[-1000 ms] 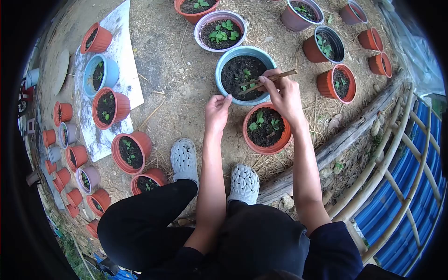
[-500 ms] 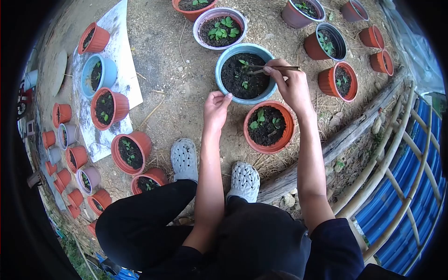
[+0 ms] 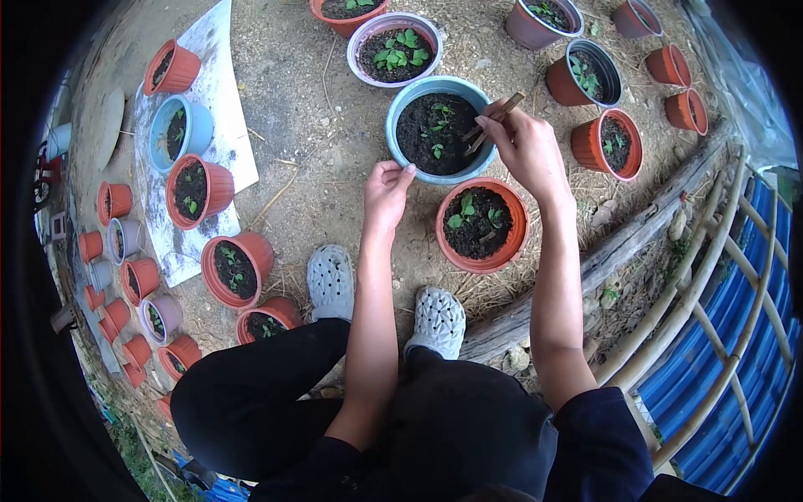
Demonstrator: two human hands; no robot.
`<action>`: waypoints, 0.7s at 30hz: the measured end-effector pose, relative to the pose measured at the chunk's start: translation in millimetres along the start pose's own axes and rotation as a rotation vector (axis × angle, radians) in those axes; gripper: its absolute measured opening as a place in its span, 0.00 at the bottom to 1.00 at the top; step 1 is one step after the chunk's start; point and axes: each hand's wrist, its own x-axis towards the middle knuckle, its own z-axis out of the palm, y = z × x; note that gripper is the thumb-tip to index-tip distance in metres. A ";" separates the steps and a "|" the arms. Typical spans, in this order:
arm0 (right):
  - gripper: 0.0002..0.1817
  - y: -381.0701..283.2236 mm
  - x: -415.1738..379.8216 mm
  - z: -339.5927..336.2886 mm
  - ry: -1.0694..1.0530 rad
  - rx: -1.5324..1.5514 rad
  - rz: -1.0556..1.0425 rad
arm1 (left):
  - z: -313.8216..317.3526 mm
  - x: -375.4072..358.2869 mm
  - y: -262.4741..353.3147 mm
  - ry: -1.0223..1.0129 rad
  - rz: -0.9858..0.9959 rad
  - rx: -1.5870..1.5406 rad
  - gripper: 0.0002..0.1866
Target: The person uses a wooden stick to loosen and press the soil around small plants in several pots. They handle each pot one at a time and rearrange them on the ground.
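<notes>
A blue pot point(image 3: 397, 109) of dark soil with small green seedlings point(image 3: 437, 151) stands on the ground in front of me. My left hand point(image 3: 386, 188) rests on its near rim, fingers curled over the edge. My right hand point(image 3: 525, 151) hovers at the pot's right rim and grips thin wooden sticks point(image 3: 493, 113), their tips pointing down into the soil. Just below, between my arms, an orange pot point(image 3: 483, 261) holds two leafy seedlings.
Many orange, blue and grey pots stand around on dry dirt. A white sheet point(image 3: 219, 92) on the left carries several pots. My grey clogs point(image 3: 332, 280) sit below. A log point(image 3: 619, 243) and bamboo fence poles point(image 3: 711, 284) run along the right.
My right hand has turned the sticks from lying flat across the blue pot to pointing steeply down at its right side. The left hand stays on the rim.
</notes>
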 end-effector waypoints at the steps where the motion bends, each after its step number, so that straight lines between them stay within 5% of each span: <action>1: 0.11 0.0 -0.8 0.1 0.081 0.022 0.011 | -0.1 0.0 0.3 -0.001 0.003 0.005 0.19; 6: 0.08 2.2 3.4 8.2 0.276 0.119 -0.040 | -0.5 -1.1 0.9 -0.003 -0.004 0.011 0.19; 21: 0.09 7.0 -13.5 9.9 0.128 0.050 -0.103 | -0.9 -1.2 4.0 0.002 -0.001 -0.023 0.17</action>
